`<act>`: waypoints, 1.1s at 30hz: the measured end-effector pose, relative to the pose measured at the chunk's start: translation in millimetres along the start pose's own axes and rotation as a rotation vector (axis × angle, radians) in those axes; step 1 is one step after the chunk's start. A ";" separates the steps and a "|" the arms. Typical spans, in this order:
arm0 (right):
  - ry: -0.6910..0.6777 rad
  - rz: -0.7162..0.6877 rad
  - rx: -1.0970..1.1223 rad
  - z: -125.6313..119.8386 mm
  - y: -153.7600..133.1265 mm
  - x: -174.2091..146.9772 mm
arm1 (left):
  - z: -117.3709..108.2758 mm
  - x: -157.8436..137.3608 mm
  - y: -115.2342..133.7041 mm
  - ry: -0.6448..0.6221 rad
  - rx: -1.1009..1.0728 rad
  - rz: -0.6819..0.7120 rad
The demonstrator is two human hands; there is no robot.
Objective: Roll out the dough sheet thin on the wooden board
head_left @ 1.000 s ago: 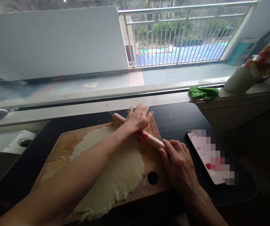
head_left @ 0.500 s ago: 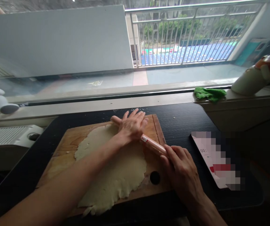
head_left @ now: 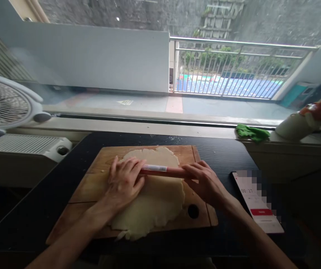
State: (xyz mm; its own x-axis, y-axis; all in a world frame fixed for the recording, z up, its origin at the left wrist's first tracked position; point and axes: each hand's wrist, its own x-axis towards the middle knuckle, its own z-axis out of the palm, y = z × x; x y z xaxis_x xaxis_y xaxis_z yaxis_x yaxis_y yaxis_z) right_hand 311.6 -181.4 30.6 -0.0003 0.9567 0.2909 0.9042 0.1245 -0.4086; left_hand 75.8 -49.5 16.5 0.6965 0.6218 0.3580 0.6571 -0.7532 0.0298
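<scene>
A pinkish rolling pin (head_left: 156, 169) with a printed label lies across a wide, thin sheet of pale dough (head_left: 152, 209). My left hand (head_left: 124, 179) is laid over the pin's left end, its fingers pointing away from me. At the other end, my right hand (head_left: 202, 179) grips the pin with the fingers curled over it. Beneath the dough is a wooden cutting board (head_left: 86, 190) with a dark round hole near its right side. The dough's ragged near edge hangs slightly past the board's near edge.
The board rests on a black table (head_left: 51, 190). A phone (head_left: 258, 201) showing a timer lies to the right. By the window are a green cloth (head_left: 252, 133) and a pale container (head_left: 296, 125). A white fan (head_left: 6, 102) stands at the left above a radiator (head_left: 28, 145).
The rolling pin has turned from slanting to nearly level and come nearer to me. My left hand has moved left and back, my right hand slightly away from me. The view has tilted up.
</scene>
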 end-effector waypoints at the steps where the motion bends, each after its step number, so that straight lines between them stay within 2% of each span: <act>1: -0.036 -0.068 0.033 -0.3 0.4 18.1 | -6.8 -10.1 -10.5 -0.009 0.027 -0.015; 4: -0.206 -0.246 0.125 7.3 -5.8 80.0 | -23.6 -29.1 -32.3 -0.059 0.079 -0.043; 6: -0.277 -0.254 0.133 20.5 -17.6 119.2 | -30.3 -38.1 -35.5 -0.087 0.111 -0.071; 8: -0.243 -0.204 0.097 37.9 -32.5 148.4 | -32.5 -45.8 -29.1 -0.093 0.140 -0.110; 10: -0.164 -0.154 0.048 54.5 -44.6 161.0 | -32.2 -51.8 -15.4 -0.072 0.154 -0.133; 12: -0.119 -0.154 -0.002 64.0 -48.3 152.9 | -32.2 -56.6 0.8 -0.034 0.143 -0.132; 14: -0.105 -0.199 -0.060 62.6 -41.7 125.0 | -34.2 -62.4 14.3 -0.030 0.104 -0.109; 16: -0.126 -0.262 -0.109 51.3 -27.9 86.0 | -37.1 -70.2 22.0 -0.046 0.051 -0.082; 18: -0.142 -0.265 -0.145 36.2 -13.5 50.7 | -38.7 -78.4 24.9 -0.062 0.009 -0.071; 20: -0.151 -0.271 -0.190 25.6 -6.2 33.7 | -37.9 -82.7 26.4 -0.055 -0.009 -0.077; 22: -0.156 -0.268 -0.231 24.7 -10.4 41.5 | -35.6 -79.9 29.6 -0.060 -0.015 -0.103; 28: -0.240 -0.166 -0.223 55.8 -55.2 125.3 | -37.0 -65.2 39.5 -0.089 -0.033 -0.175; 30: -0.268 -0.171 -0.225 57.0 -59.2 124.9 | -41.9 -76.7 35.8 -0.081 -0.035 -0.173; 33: -0.260 -0.191 -0.250 44.6 -51.1 86.7 | -49.1 -104.5 27.5 -0.049 -0.059 -0.127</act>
State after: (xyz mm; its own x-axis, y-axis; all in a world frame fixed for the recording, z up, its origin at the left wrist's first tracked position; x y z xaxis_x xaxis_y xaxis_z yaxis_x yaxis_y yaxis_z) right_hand 246.3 -93.1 38.2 -0.2572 0.9612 0.1002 0.9534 0.2693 -0.1362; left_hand 6.9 -145.7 25.7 0.6232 0.7215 0.3018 0.7235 -0.6784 0.1276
